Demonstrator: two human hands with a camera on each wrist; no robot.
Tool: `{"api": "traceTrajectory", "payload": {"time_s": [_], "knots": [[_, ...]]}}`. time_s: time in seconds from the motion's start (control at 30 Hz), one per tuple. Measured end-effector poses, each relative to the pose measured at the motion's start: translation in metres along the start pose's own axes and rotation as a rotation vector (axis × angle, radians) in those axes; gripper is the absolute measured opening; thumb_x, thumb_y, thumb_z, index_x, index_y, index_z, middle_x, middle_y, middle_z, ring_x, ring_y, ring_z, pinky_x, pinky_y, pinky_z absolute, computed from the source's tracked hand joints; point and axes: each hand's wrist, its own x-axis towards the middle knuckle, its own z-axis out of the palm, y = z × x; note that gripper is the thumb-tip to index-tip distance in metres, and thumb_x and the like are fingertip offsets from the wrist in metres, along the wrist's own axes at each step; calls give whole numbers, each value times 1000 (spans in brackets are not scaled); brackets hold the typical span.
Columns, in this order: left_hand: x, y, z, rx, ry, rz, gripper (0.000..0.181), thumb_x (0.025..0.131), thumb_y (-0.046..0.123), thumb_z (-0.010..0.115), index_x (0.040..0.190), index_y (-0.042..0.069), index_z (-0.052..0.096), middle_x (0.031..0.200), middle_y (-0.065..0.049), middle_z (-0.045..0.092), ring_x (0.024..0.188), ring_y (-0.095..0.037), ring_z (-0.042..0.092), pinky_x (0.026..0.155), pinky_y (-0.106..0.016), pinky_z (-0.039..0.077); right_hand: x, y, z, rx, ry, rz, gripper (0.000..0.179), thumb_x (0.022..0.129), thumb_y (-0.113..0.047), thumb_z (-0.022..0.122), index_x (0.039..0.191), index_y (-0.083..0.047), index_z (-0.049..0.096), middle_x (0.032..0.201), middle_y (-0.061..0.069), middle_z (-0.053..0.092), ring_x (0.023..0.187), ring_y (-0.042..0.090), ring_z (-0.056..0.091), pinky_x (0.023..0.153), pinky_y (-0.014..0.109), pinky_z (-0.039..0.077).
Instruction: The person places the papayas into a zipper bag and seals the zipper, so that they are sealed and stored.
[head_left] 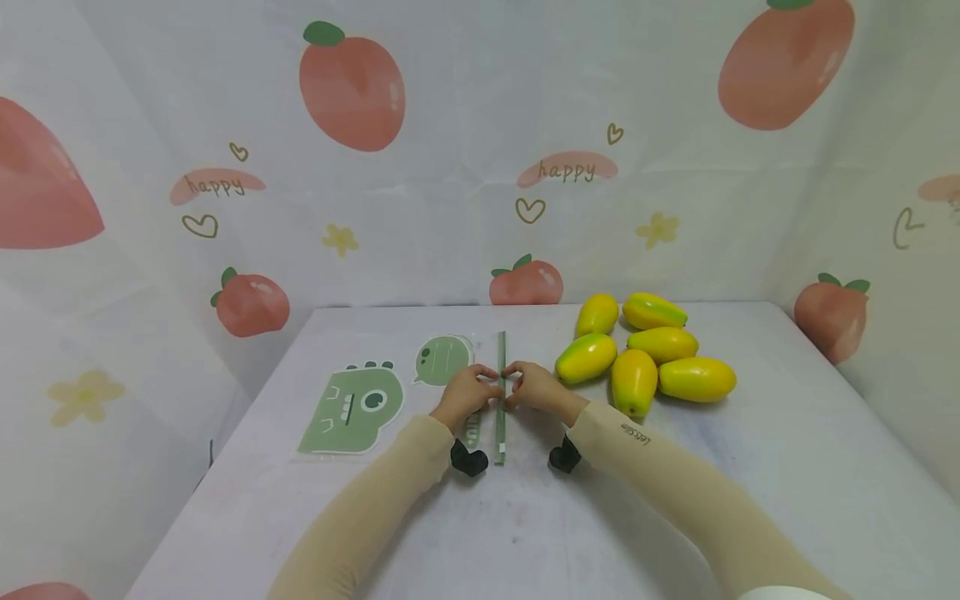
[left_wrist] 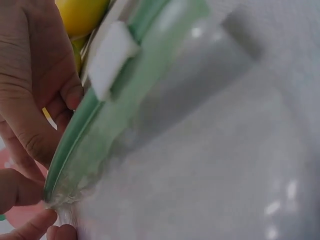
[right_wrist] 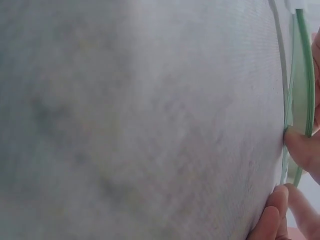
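A clear zip bag [head_left: 371,408] printed with a green dinosaur lies on the table. Its green zip strip [head_left: 501,425] runs front to back, with a white slider [left_wrist: 112,60] near the front end. My left hand [head_left: 467,395] pinches the strip's edge from the left. From the other side my right hand [head_left: 542,390] pinches the facing edge with thumb and fingertips. Between them the two green lips stand a little apart in the right wrist view. The bag's inside is hidden in the head view.
Several yellow-green fruits [head_left: 634,382], like mangoes or papayas, lie at the back right. A white table [head_left: 600,542] bears everything. Behind it hangs a white cloth [head_left: 450,208] with peach prints.
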Motion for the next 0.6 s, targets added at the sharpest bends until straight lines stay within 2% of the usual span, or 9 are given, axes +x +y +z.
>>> {"api": "traceTrajectory", "payload": {"time_s": [0.23,0.47,0.6], "knots": [[-2,-1,2,9,57,27,32,78,5,61,109,8,68,71,-1,60,53,-9,52,48,-20,41,-1,0,0,-16,-11,-30,58,74,-8,79,128,-8,57,74,3,51,62,13,44,53,21,37],[-8,2,4,-127,84,76,40,76,-2,56,114,6,66,83,-5,62,59,-10,52,52,-20,46,-1,-1,-4,-64,-17,-44,60,74,-10,81,129,-7,56,111,16,62,88,22,57,77,31,53],[-12,8,2,-237,80,102,38,80,-2,56,116,5,65,88,-6,60,65,-11,54,57,-22,52,-3,0,-6,-7,-24,-43,58,77,-11,79,130,-7,55,116,20,62,87,22,58,74,31,54]]}}
